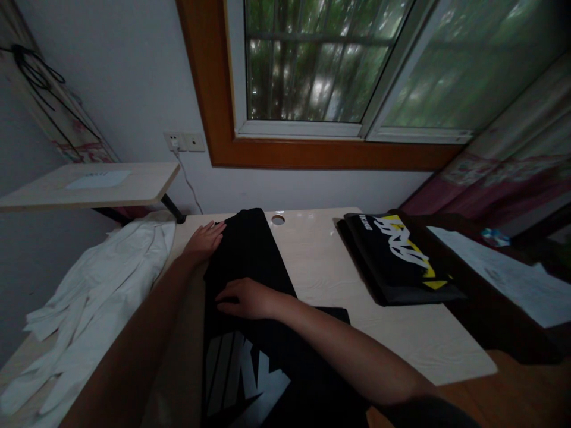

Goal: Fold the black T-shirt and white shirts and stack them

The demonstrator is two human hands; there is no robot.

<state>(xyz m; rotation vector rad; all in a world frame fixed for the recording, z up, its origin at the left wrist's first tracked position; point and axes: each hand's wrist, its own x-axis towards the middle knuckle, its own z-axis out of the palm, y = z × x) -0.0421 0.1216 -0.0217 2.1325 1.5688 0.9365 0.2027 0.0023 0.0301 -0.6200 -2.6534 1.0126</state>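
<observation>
A black T-shirt (250, 255) with a large pale print lies partly folded on the light wooden table, running from the back edge towards me. My left hand (205, 241) rests at its far left edge, fingers stretched out over the cloth. Nearer to me, my right hand (246, 298) lies on the middle of the shirt, its fingers loosely bent and the thumb a little apart. Neither hand visibly grips the fabric. The near end of the shirt runs out of view at the bottom.
Folded dark garments (392, 249) with a yellow and white print are stacked at the right. A crumpled white garment (102, 273) lies at the left, below a raised shelf (147, 181). The table (307, 249) has a cable hole near the wall. Papers (499, 270) lie beyond its right side.
</observation>
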